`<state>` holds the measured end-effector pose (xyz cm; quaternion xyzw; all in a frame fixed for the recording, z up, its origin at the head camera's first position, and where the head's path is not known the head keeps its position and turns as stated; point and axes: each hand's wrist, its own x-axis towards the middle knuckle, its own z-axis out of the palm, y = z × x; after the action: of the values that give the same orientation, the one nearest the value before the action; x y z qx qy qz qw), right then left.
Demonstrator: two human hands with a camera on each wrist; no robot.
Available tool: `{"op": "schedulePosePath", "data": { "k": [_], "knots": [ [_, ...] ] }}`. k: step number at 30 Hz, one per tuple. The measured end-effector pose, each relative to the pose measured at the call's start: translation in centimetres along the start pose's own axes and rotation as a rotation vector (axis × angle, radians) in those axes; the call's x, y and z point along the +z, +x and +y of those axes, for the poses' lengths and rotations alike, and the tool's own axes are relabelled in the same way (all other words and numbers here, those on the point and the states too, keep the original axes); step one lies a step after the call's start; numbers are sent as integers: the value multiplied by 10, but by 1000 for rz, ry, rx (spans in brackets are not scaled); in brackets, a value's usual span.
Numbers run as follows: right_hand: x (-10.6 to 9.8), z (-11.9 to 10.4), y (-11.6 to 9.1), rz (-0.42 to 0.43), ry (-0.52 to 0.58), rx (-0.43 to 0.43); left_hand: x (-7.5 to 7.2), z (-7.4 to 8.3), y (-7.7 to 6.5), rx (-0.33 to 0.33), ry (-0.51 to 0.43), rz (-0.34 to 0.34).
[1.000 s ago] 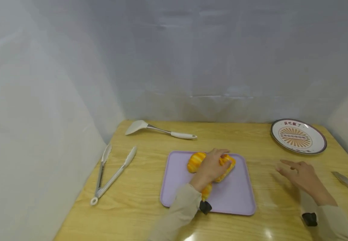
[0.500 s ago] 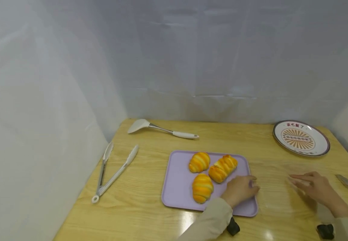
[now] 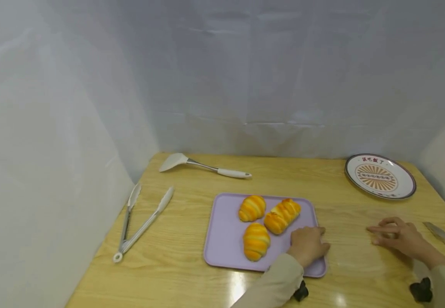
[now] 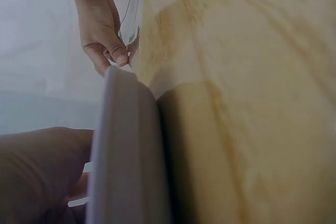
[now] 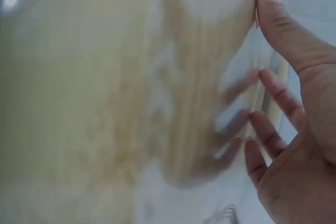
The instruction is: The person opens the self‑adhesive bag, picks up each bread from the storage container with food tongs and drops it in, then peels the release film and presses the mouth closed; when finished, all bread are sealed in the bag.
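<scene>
On the lilac tray [image 3: 222, 244] lie three golden striped breads: a roll at the back [image 3: 252, 208], a longer loaf beside it [image 3: 282, 216] and another roll in front [image 3: 256, 241]. My left hand [image 3: 306, 246] is over the tray's right side, fingertips and thumb at the right rim. The tray edge [image 4: 126, 150] covers part of my left hand [image 4: 42, 166] in the left wrist view. My right hand [image 3: 405, 239], relaxed and holding nothing, is low over the wooden table to the tray's right. In the right wrist view, my right hand [image 5: 304, 108] is mirrored in the glossy surface.
Spread-apart tongs [image 3: 141, 233] lie left of the tray. A white turner [image 3: 234, 173] lies behind it. At the back right sits a patterned plate [image 3: 381, 176]; a small spatula [image 3: 443, 237] lies at the right edge. White sheeting [image 3: 207, 85] closes the back and sides.
My left hand has moved from over the breads toward me and right, to the tray's right rim, uncovering all three breads. My right hand has shifted slightly right and nearer.
</scene>
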<state>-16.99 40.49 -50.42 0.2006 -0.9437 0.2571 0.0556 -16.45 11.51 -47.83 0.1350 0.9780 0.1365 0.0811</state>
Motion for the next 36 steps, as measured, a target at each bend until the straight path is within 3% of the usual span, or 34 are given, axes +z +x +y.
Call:
{"op": "schedulePosePath", "data": {
  "k": [2, 6, 10, 14, 17, 25, 32, 36],
  "knots": [
    [3, 3, 1, 62, -3, -87, 0, -1, 0, -11, -3, 3],
    [8, 6, 4, 140, 72, -169, 0, -2, 0, -19, -4, 7],
    [9, 6, 6, 169, 150, -197, -1, -2, -1, -8, 0, 15],
    [6, 4, 9, 188, 157, -280, -1, -2, -1, 6, -15, 27],
    [4, -1, 11, 179, 146, -272, -2, -2, -1, 9, -23, 33],
    [1, -8, 10, 2, 162, -67, -3, -3, 0, 20, -28, 33],
    [7, 0, 10, 42, 226, -150, -4, -3, -1, 27, -48, 15],
    [7, 0, 7, 169, 166, -257, -3, -2, -1, 32, -44, 23]
  ]
}}
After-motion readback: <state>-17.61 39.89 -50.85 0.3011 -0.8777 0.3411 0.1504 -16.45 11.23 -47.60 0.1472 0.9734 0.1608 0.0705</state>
